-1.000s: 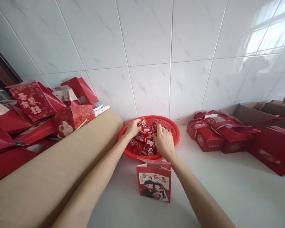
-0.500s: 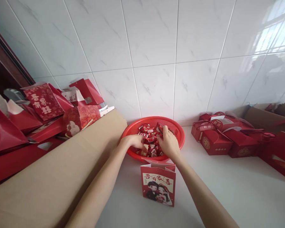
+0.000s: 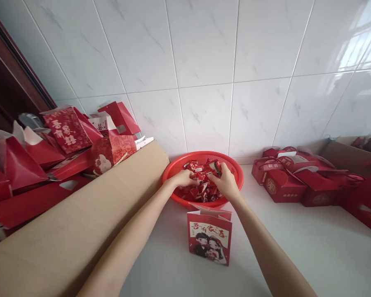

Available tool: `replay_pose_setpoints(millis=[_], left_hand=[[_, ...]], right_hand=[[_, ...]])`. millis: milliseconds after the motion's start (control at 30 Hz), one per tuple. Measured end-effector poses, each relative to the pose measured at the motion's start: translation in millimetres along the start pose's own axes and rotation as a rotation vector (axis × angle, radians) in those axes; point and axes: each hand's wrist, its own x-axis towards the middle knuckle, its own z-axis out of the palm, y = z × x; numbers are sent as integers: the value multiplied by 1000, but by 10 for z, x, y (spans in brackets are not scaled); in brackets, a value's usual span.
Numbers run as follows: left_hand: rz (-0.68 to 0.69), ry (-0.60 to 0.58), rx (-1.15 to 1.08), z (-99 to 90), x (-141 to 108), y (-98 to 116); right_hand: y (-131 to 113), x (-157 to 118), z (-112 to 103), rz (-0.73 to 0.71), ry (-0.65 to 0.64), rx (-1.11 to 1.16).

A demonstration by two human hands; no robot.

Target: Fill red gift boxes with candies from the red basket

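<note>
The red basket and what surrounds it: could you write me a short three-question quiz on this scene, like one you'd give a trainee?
1. What stands just in front of the red basket, on the side nearer the person?
A) a steel bowl
B) a red paper bag with a cartoon couple
C) a green bottle

2. True or false: the left hand and the right hand both reach in over the wrapped packets.

3. Fill in the blank: in this view, the long cardboard box lies to the ____ of the basket.

Key: 1 B; 2 true; 3 left.
</note>
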Motion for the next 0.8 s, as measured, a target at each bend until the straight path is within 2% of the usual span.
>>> replay_pose_setpoints(millis=[67, 133, 200, 267, 300, 400, 600, 667, 800], left_hand=[[32, 138, -95, 8, 13, 2], [59, 325, -159, 18, 33, -1], [57, 489, -144, 18, 46, -8], [32, 555, -47, 3, 40, -13], [28, 552, 0, -8, 29, -14], [30, 414, 93, -31, -18, -21], [-49, -102, 177, 38, -23, -106], [-41, -196, 188, 49, -12, -122], [-28, -297, 217, 32, -37, -82]], right_hand=[[25, 15, -5, -16, 23, 63], [55, 35, -6, -23, 46, 126], [82, 53, -3, -18, 68, 185], [100, 66, 4, -11, 86, 232], [105, 70, 8, -8, 93, 247], [106, 72, 11, -4, 101, 272], [94, 57, -6, -15, 95, 270], [89, 54, -8, -17, 90, 271], [75, 47, -6, -6, 82, 274]])
